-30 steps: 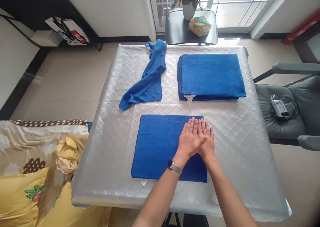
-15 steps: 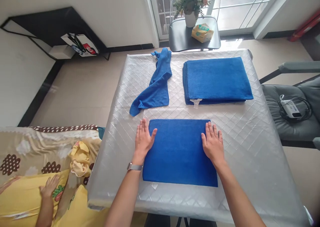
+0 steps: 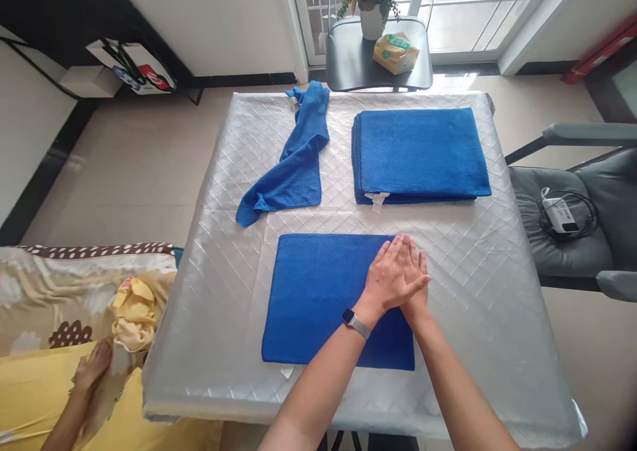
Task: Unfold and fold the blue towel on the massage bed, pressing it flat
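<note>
A blue towel (image 3: 318, 292) lies flat on the silver quilted tablecloth (image 3: 478, 345), a white tag showing under its near left edge. My left hand (image 3: 391, 275), with a watch on its wrist, crosses over to the towel's far right corner and rests on top of my right hand (image 3: 418, 285). My left fingers are stretched out with the thumb apart. The right hand lies flat on the towel, partly covered, its visible fingertips extended. Behind them sits a stack of folded blue towels (image 3: 421, 152) with white tags. To its left a crumpled blue towel (image 3: 298, 159) lies twisted.
Beyond the table a dark chair (image 3: 348, 60) bears a potted plant (image 3: 373, 20) and a yellow packet (image 3: 397, 53). A grey armchair (image 3: 527, 252) with a cabled white device (image 3: 560, 214) stands right. At lower left, another person's hand (image 3: 93, 365) rests near yellow cushions.
My left hand has moved right from the towel's left edge onto my right hand. The view has shifted slightly right. The other person's hand has changed position on the cushion.
</note>
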Available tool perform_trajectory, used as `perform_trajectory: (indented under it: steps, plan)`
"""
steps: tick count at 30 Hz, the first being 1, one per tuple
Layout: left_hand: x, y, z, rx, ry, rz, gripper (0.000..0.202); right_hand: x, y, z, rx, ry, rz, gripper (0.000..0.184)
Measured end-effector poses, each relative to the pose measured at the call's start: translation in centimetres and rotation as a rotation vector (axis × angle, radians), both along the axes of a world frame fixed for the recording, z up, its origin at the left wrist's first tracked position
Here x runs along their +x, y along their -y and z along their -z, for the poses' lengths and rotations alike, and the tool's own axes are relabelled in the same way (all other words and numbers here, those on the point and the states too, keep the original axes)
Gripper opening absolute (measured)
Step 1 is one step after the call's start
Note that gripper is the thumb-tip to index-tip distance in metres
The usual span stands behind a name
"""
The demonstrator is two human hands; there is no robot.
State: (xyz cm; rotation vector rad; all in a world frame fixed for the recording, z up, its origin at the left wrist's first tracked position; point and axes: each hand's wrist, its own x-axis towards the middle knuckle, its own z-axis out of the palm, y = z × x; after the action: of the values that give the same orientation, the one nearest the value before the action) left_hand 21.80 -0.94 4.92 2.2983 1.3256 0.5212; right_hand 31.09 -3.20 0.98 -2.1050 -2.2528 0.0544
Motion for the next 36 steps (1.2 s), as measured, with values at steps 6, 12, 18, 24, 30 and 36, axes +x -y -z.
perform_trajectory:
  steps: [6, 12, 18, 24, 30, 36]
  plan:
    - [-2.2, -0.1, 0.6, -0.026, -0.067, -0.004, 0.098, -0.3, 0.0, -1.0, -0.021, -0.033, 0.027, 0.072]
    - [-5.5, -0.5, 1.0, 0.011, -0.146, -0.082, 0.098, -0.8, -0.3, -1.7, -0.015, -0.101, 0.101, 0.063]
    - [-12.4, -0.7, 1.2, 0.022, -0.219, -0.217, 0.112, -0.9, -0.6, -2.2, -0.032, -0.121, 0.138, 0.061]
    - [-19.7, -0.9, 1.5, 0.015, -0.221, -0.327, 0.109, -0.9, -0.7, -2.1, -0.041, -0.090, 0.153, 0.060]
    - [-23.8, -1.0, 1.6, 0.014, -0.193, -0.405, 0.106, -0.9, -0.9, -1.8, -0.033, -0.036, 0.150, 0.061]
    - [-24.2, -1.0, 1.1, -0.033, -0.189, -0.478, 0.105, -1.1, -0.9, -2.1, -0.060, -0.064, 0.163, 0.059]
